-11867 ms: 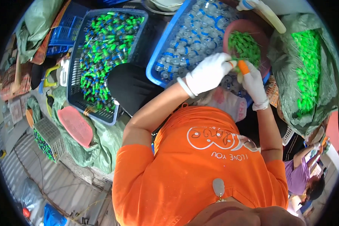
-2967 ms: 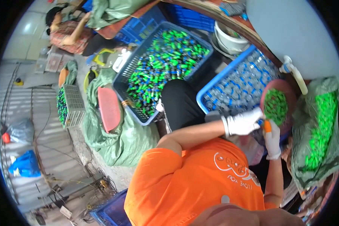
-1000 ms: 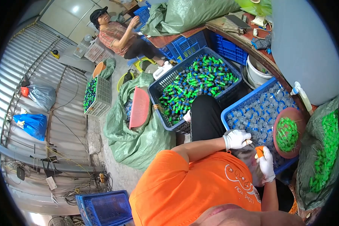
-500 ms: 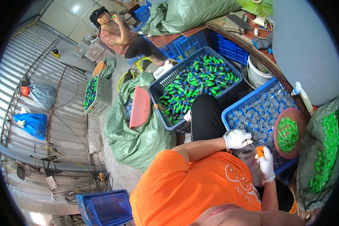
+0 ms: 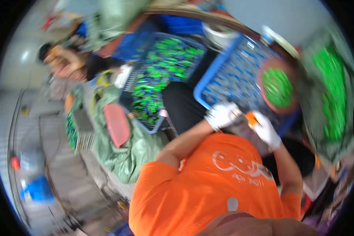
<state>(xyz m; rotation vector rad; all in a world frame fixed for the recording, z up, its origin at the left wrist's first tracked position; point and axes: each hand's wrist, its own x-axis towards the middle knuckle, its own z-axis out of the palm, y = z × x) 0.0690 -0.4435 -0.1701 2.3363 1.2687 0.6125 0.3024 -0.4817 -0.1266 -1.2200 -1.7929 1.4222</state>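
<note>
My left hand (image 5: 223,115), in a white glove, is over the near edge of a blue crate (image 5: 200,87) of small clear vials with blue bands. Its fingers are curled closed, and what they hold, if anything, is blurred. Just right of it is my right hand (image 5: 266,131), also white-gloved, with something orange (image 5: 251,118) at its fingertips; whether that is a finger cover or a held piece, I cannot tell. The fingers bend toward the left hand. Beyond them, a pink bowl (image 5: 264,101) heaped with thin green pieces (image 5: 277,87) rests on the vials.
Ahead to the left, a dark crate (image 5: 126,96) holds many green-and-blue pieces. A green sack (image 5: 122,163) bears a pink basket (image 5: 117,126). On the right, another sack (image 5: 308,88) contains bright green pieces. A person (image 5: 69,65) sits at far left, one hand raised.
The view has swung, so the crates and sacks appear farther left and higher, smeared by motion. Both hands remain close together at the vial crate.
</note>
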